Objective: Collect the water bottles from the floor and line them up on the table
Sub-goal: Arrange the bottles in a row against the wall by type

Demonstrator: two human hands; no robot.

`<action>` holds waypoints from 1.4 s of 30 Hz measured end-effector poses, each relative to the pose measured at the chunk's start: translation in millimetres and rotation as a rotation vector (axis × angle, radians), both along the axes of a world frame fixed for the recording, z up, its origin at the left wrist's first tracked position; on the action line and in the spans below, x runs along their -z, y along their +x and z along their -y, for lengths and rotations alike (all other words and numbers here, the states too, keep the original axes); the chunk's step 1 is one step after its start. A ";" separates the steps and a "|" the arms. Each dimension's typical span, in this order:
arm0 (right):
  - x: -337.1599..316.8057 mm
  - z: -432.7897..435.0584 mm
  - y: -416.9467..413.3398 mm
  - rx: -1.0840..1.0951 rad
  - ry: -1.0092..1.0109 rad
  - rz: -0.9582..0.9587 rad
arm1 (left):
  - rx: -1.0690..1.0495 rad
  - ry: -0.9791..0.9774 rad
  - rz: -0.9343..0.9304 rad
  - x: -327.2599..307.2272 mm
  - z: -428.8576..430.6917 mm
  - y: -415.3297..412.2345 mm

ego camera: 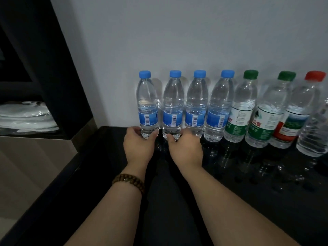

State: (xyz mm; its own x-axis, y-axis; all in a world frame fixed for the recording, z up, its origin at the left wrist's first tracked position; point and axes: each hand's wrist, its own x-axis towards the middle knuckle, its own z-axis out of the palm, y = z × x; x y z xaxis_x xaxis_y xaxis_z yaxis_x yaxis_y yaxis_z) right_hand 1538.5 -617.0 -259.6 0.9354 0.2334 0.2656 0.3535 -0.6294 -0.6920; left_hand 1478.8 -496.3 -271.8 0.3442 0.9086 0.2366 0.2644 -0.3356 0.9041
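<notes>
Several water bottles stand upright in a row on the glossy black table (177, 201), against the white wall. My left hand (138, 144) grips the base of the leftmost blue-capped bottle (147, 105). My right hand (186, 148) holds the base of the second blue-capped bottle (173, 107). To the right stand two more blue-capped bottles (196, 105), two green-capped bottles (241, 109), a red-capped bottle (294, 114) and part of a larger clear bottle (316, 132) at the frame edge.
A dark shelf unit (53, 68) stands to the left, with folded white plastic-wrapped items (24, 116) in one compartment. The table's left edge runs diagonally beside a beige surface (26, 166). A bead bracelet (129, 181) is on my left wrist.
</notes>
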 end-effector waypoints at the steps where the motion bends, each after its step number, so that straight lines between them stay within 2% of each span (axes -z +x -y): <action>1: 1.6 0.3 -0.3 -0.002 0.012 0.008 | 0.003 0.000 0.002 1.1 -0.6 0.1; 10: 7.3 0.1 9.1 -0.048 0.069 -0.021 | -0.010 0.029 -0.004 2.4 -2.3 1.0; 34: 1.7 -6.9 19.3 -0.124 -0.046 -0.048 | 0.073 0.081 -0.040 7.3 -12.5 16.7; 42: 1.7 -7.9 17.5 -0.111 -0.055 -0.009 | 0.027 0.121 -0.095 11.5 -15.3 22.6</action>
